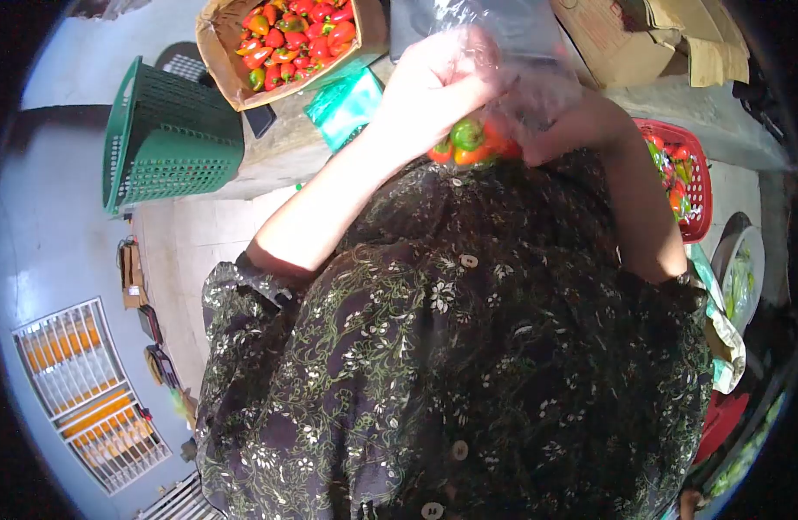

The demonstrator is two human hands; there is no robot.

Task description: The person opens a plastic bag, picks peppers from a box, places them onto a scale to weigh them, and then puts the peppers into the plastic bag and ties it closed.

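A clear plastic bag (544,80) with several small red, orange and green peppers (471,146) in its lower part hangs in front of my chest. My left hand (442,87) is closed on the bag's upper part, its thumb and fingers pinched together. On the other side my right hand (572,130) grips the same bag; plastic and glare partly cover its fingers. Beyond my left forearm, a cardboard box (215,54) full of peppers stands on the ledge. Green plastic bags (345,106) lie beside that box, close to my left wrist.
A tall green basket (175,130) stands at the left, near a dark phone (260,120) on the concrete ledge (286,147). Cardboard (620,39) sits at the back right. A red basket (699,186) holding peppers is right of my right arm, with a pale round basin (756,269) beyond it.
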